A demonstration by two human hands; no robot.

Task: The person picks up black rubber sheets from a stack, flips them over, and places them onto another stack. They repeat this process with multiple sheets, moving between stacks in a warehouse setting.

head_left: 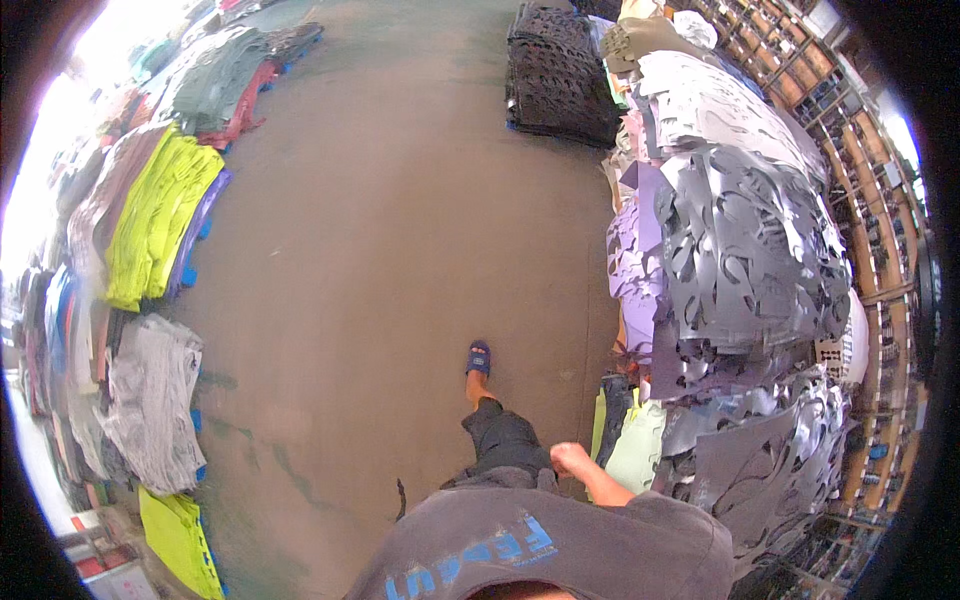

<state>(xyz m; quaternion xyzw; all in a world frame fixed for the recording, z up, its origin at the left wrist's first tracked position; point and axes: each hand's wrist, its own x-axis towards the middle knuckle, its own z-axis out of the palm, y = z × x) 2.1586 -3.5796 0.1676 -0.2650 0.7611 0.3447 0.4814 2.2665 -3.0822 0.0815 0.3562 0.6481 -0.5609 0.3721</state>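
My right hand [571,459] is at my right side, its fingers curled into a loose fist. No object shows in it. The nearest things to it are pale green cut sheets [636,442] at the foot of the right-hand stacks, and the hand is apart from them. My left hand is out of view. One foot in a blue slide sandal [479,358] is forward on the brown floor [390,230], below a dark trouser leg [503,437].
Tall stacks of dark grey punched sheets [740,250] line the right side, with shelving [880,230] behind. Further ahead sits a black stack [558,75]. Along the left are bright yellow sheets [165,215], grey sheets [155,390] and more yellow ones [180,540].
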